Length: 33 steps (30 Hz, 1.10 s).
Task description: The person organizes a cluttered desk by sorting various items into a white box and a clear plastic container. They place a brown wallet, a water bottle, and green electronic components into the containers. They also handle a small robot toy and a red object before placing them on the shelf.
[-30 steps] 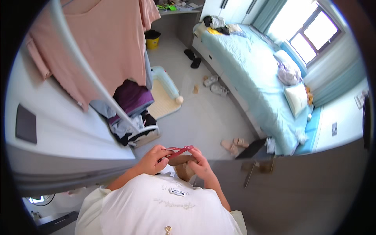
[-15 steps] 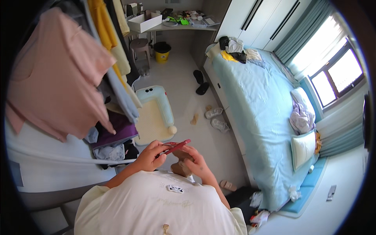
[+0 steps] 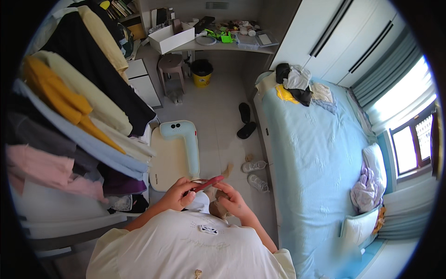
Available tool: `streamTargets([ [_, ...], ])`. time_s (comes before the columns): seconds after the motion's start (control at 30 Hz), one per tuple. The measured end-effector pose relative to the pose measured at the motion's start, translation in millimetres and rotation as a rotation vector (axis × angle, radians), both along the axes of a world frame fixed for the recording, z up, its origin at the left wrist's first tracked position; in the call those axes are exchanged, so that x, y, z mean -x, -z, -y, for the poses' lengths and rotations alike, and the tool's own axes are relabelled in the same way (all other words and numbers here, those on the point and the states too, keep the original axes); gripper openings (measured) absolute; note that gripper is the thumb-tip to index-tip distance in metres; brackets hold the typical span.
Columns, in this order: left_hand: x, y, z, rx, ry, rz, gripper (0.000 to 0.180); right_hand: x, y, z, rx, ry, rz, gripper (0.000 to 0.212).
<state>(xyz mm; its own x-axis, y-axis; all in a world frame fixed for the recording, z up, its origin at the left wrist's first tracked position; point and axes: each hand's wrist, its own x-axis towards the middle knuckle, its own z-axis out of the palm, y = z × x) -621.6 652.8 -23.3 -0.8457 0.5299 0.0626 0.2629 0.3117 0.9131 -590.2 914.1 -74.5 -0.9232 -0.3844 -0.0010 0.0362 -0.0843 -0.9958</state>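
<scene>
My left hand (image 3: 175,197) grips the near left end of a slim, flat dark-red object (image 3: 210,182), held up in front of my cream T-shirt (image 3: 186,246). A thin reddish strip shows along its far side. Its exact kind is not clear. At the object's other end, the fingers of my right hand (image 3: 233,200) are curled in and pinch it near the tip. Below the hands, a pale cloth and a brown shape are partly hidden.
Clothes, including a mustard garment (image 3: 60,86) and a pink one (image 3: 42,167), hang on the left. A cream-and-blue padded mat (image 3: 169,153) lies ahead. White shoes (image 3: 253,166) and black slippers (image 3: 246,130) are on the floor beside the blue-covered bed (image 3: 311,153). A stool (image 3: 171,65) stands under the desk.
My view has shifted: the pink garment now sits lower at the left, more hanging clothes show, and the mat is nearer my hands. Both hands keep holding the red object.
</scene>
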Motion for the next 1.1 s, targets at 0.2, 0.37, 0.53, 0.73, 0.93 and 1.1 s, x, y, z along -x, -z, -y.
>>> streamTargets([
  [0.2, 142.8, 9.7, -34.0, -0.038, -0.119, 0.042, 0.033, 168.5, 8.2, -33.8, -0.016, -0.094, -0.078, 0.054],
  [0.37, 271.3, -4.1, -53.4, -0.067, -0.146, -0.047, 0.035, 311.0, -13.1, -59.1, -0.048, -0.145, -0.128, 0.054],
  [0.53, 368.9, -9.0, -58.5, 0.003, -0.159, -0.093, 0.037, 416.2, -13.1, -58.4, -0.048, -0.121, -0.106, 0.048],
  [0.73, 485.3, -1.8, -84.8, -0.361, -0.483, 0.431, 0.038, 548.1, 12.6, -102.8, -0.059, 0.08, 0.18, 0.049],
  [0.93, 697.8, -74.9, -112.8, -1.119, -0.289, 0.857, 0.049, 667.8, 60.3, -201.5, 0.015, 0.392, 0.148, 0.043],
  [1.1, 903.5, -213.3, -211.7, -0.65, -0.392, 0.382, 0.045, 761.5, 84.6, -277.2, -0.006, 0.521, 0.169, 0.035],
])
